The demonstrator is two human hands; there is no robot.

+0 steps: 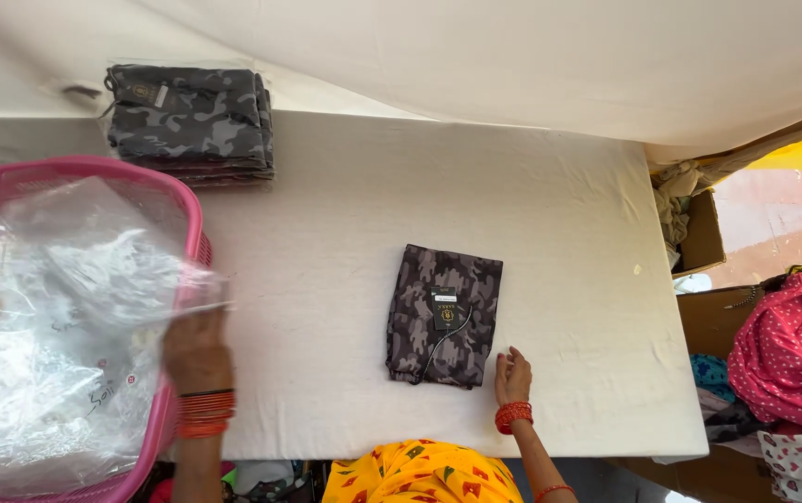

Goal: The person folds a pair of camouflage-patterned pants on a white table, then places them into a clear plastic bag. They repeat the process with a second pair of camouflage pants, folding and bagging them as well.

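Note:
A folded grey camouflage garment [444, 315] with a dark tag and cord lies on the white cloth-covered table [326, 279]. My right hand [513, 375] rests flat on the table beside the garment's near right corner, fingers apart, holding nothing. My left hand [196, 347] grips the edge of a clear plastic bag [94, 279] at the rim of a pink basket [187, 200], which is full of such bags. Both wrists wear red bangles.
A stack of folded camouflage garments in clear bags [191, 121] sits at the table's far left. Cardboard boxes [708, 270] and a heap of pink and patterned clothes [787, 363] stand off the right edge. White cloth hangs behind.

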